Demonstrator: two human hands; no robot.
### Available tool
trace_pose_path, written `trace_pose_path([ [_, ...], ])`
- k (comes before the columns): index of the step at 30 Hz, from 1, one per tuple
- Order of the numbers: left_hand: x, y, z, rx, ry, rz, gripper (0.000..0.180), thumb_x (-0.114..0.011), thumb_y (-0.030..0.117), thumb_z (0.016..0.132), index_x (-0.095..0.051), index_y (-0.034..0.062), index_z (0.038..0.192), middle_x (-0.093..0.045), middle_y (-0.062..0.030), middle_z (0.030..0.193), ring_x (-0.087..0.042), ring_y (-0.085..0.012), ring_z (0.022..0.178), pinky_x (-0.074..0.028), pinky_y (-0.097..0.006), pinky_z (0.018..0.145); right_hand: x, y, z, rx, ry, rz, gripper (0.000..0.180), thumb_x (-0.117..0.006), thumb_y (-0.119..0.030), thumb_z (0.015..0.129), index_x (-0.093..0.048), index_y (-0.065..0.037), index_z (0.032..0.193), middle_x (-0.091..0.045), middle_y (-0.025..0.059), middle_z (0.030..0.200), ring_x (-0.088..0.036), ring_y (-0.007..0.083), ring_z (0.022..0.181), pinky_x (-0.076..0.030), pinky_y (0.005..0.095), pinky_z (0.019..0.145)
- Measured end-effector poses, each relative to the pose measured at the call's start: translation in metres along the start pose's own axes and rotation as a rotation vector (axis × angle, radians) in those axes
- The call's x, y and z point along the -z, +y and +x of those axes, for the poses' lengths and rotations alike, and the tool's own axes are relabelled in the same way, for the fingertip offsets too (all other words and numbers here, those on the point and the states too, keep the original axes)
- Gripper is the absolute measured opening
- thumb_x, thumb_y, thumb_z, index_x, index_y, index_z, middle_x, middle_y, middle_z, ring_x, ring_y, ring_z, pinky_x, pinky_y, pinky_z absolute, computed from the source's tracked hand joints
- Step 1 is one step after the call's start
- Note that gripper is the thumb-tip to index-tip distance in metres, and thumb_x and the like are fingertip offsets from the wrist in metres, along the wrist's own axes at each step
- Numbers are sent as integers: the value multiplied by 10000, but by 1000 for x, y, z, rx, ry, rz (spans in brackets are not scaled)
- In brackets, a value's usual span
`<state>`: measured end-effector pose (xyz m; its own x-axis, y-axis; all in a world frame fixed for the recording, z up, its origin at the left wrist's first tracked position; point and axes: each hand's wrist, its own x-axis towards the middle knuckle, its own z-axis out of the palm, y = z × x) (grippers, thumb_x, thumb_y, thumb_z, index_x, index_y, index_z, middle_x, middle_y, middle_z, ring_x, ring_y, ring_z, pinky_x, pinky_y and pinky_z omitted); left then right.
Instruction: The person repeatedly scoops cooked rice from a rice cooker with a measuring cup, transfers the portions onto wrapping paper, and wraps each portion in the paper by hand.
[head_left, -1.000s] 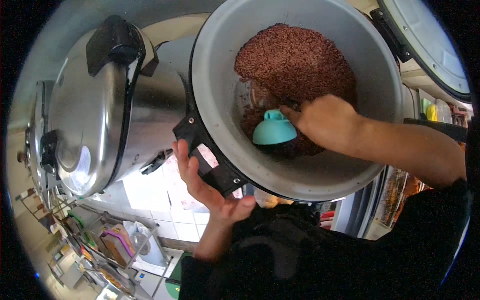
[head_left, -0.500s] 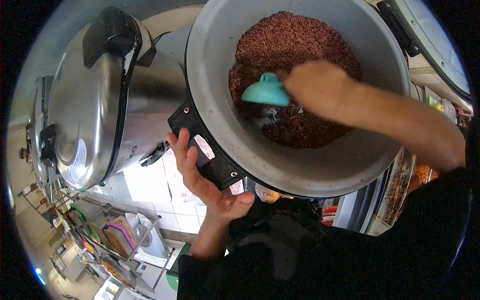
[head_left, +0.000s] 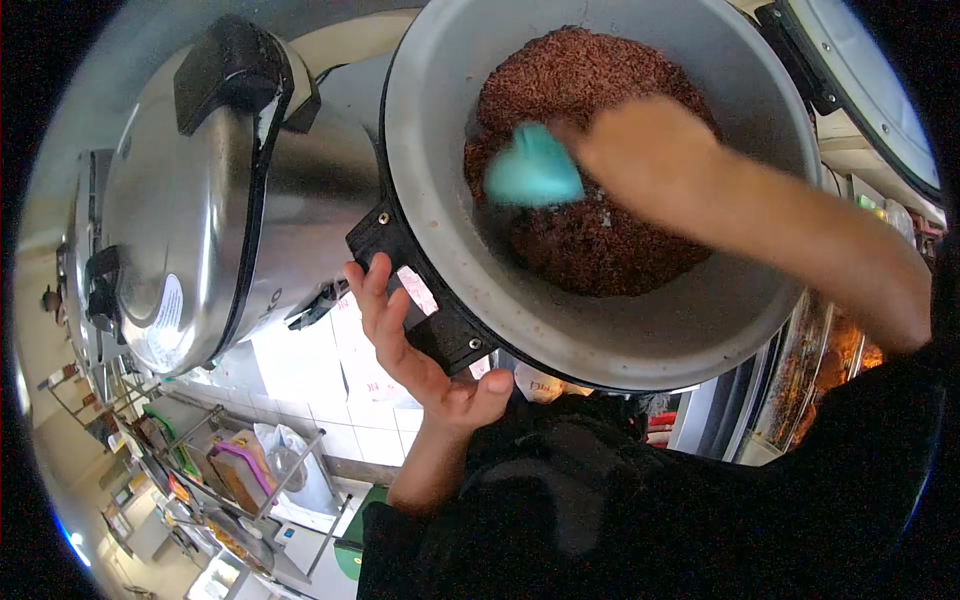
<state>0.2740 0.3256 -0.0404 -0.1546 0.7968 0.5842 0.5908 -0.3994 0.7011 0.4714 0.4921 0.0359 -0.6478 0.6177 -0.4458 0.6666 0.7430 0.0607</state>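
Observation:
Dark reddish-brown cooked rice (head_left: 580, 65) covers the bottom of a big round grey pot (head_left: 440, 150). My right hand (head_left: 645, 150) reaches into the pot from the right, closed around the handle end of a turquoise scoop (head_left: 535, 175). Motion blurs the scoop, which is low over the left part of the rice; I cannot tell whether it touches the grains. At the pot's lower-left rim is a black side handle (head_left: 455, 342) with two screws. My left hand (head_left: 425, 380) rests against this handle, palm up, its fingers stretched out and apart.
A closed steel rice cooker (head_left: 190, 230) with black fittings stands close on the left. The raised lid (head_left: 885, 80) edges the upper right. Browned food (head_left: 820, 380) shows beside my right sleeve. Lower left, a metal rack (head_left: 300, 470) holds boards and bags.
The scoop has tilted and is more blurred, with my right hand slightly higher. Dark rice covers more of the pale pot bottom that showed beneath the scoop. My left hand remains at the handle.

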Motion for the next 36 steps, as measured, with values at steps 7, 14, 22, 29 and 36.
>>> trace_pose_path([
  [7,-1,-7,-4,-52,27,8,866,-556,654,832,-312,33,1385,-377,-256,1402,-298,-413,1365,-101,-631,1128,-19,-7,9,148,-38,-95,596,-534,-117,849,-393,-51,1424,-645,136,678,-672,290,620,-554,421,548],
  [14,10,-4,-8,-9,19,13,919,-550,705,799,-295,56,1397,-345,-242,1431,-245,-415,1385,-110,-606,1136,-53,-15,-19,54,-324,120,583,-559,-90,833,-411,-32,1394,-632,137,671,-672,346,674,-565,425,598],
  [22,8,-11,-8,-49,19,43,932,-502,742,799,-287,72,1409,-315,-252,1454,-248,-432,1382,-164,-586,1135,-22,-29,-40,-83,-84,562,530,-576,-69,835,-439,31,1338,-619,216,769,-652,366,737,-541,456,679],
  [29,10,-14,-5,-129,-12,123,888,-435,731,836,-298,57,1397,-385,-298,1388,-321,-474,1333,-163,-644,1107,-23,14,-33,-51,270,70,416,-546,-137,882,-539,-156,1298,-651,153,721,-673,330,657,-556,464,584],
  [36,4,-15,-4,-139,11,93,854,-431,745,828,-338,89,1367,-412,-288,1363,-344,-463,1319,-144,-663,1104,16,15,-43,-162,-32,-72,328,-509,-157,876,-632,-126,1178,-666,162,796,-685,326,711,-565,472,643],
])
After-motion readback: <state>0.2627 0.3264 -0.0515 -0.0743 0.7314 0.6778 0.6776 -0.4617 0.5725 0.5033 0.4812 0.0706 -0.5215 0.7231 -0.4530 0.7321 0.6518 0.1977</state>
